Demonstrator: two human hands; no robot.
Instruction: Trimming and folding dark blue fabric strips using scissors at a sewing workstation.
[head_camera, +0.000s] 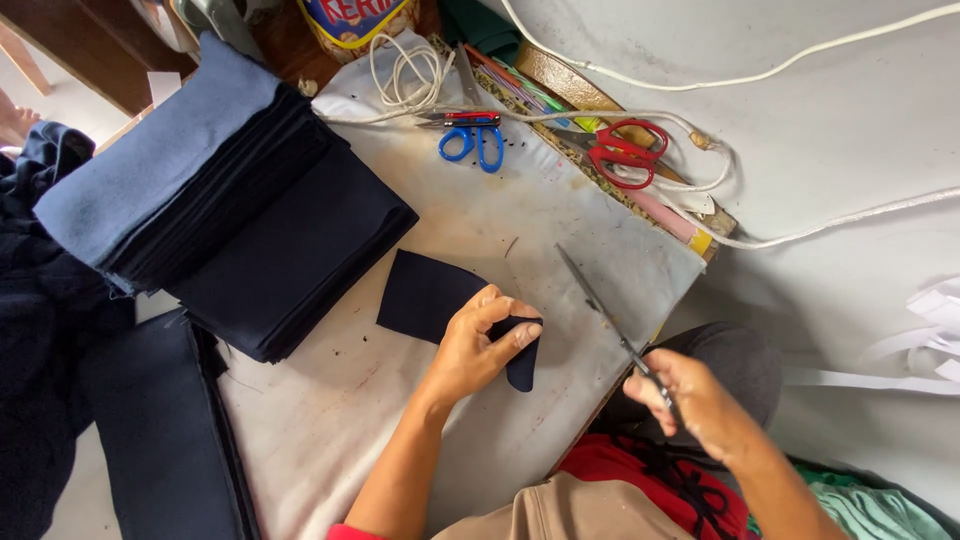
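Navy fabric piece (432, 297) flat on the white-covered desk (560, 225), its near right corner folded up and pinched by the left hand (478, 345), thumb and fingers (520, 335) closed on the fold, forearm reaching in from the near edge. Right hand (690, 395) near right, fingers wrapped round the handles of grey scissors (610, 315), blades pointing far-left above the desk. Stacked dark cloth (260, 220) far left.

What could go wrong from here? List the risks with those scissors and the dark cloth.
1. The left hand pinches the folded edge of the dark cloth piece near the scissors in the right hand; the blades could nick fingers.
2. The fold could slip in that grip, skewing a cut.
3. The piece lies near the board's edge and might slide off.
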